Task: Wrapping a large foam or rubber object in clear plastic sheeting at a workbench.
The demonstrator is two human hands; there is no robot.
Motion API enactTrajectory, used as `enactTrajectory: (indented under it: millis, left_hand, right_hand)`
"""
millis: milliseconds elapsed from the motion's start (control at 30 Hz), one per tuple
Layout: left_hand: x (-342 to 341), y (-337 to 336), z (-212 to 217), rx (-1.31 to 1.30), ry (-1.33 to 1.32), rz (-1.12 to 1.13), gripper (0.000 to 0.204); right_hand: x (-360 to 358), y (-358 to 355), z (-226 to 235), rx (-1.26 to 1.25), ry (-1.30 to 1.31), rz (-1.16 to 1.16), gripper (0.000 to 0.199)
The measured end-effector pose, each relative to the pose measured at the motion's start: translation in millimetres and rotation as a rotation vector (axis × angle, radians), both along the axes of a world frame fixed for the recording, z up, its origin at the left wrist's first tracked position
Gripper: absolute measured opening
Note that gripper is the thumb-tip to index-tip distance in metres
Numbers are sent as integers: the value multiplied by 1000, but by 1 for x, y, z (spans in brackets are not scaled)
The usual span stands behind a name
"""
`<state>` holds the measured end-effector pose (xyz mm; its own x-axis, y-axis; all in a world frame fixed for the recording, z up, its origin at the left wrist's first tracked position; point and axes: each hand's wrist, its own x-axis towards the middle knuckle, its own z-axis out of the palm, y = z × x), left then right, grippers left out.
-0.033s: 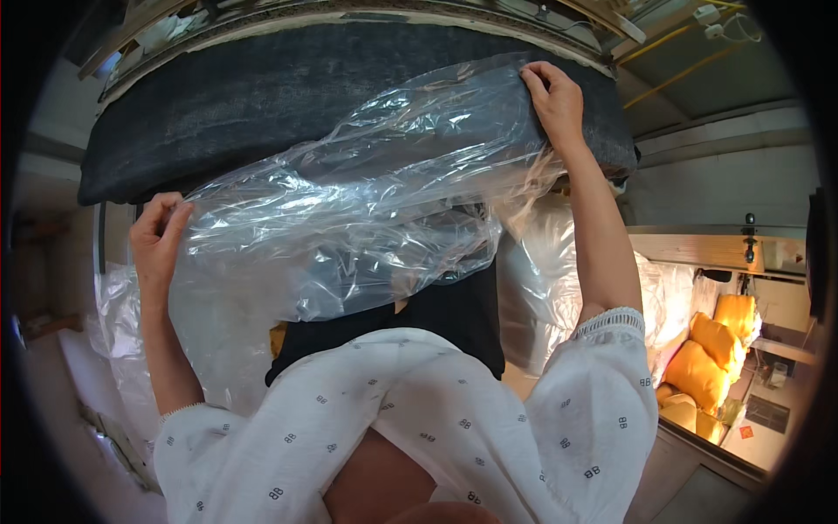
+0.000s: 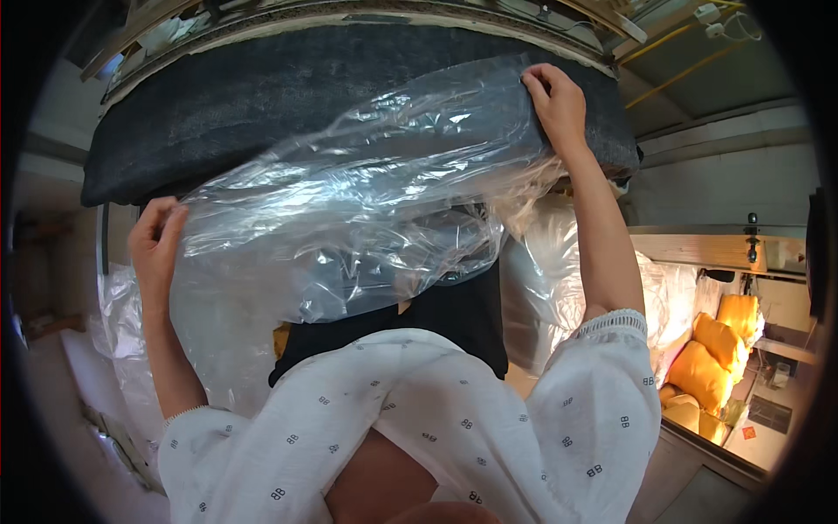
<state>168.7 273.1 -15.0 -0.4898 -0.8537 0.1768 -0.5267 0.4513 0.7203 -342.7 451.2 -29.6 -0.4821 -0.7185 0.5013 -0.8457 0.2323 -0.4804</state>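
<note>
A large sheet of clear plastic film is stretched slantwise between my two hands, wrinkled and shiny. My left hand pinches its left end, low and near the front edge of the dark padded surface. Higher up, my right hand grips the far right corner between thumb and fingers. The upper part of the film lies over the dark cloth-covered surface. Its lower folds hang over my lap, in front of my dark trousers. Whether it is a bag or a single layer, I cannot tell.
More crumpled clear plastic hangs to the right of my lap, and another pile lies at the left. Yellow bundles sit lower right, beyond a wooden ledge. A rail runs along the far edge.
Almost nothing differs. My left hand sits very slightly lower and the film has shifted a little; both hands keep their hold on it.
</note>
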Motion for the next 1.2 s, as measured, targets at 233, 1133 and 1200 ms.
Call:
enactTrajectory:
  millis: [233, 1133, 1200]
  left_hand:
    - [27, 27, 8, -157, 20, 206, 8]
    - [-95, -157, -28, -342, 415, 266, 23]
    - [-95, -191, -43, -202, 398, 338, 27]
  right_hand:
    - [10, -5, 5, 111, -74, -29, 22]
    - [-68, -77, -39, -480, -327, -263, 16]
    - [-54, -83, -31, -489, -372, -231, 17]
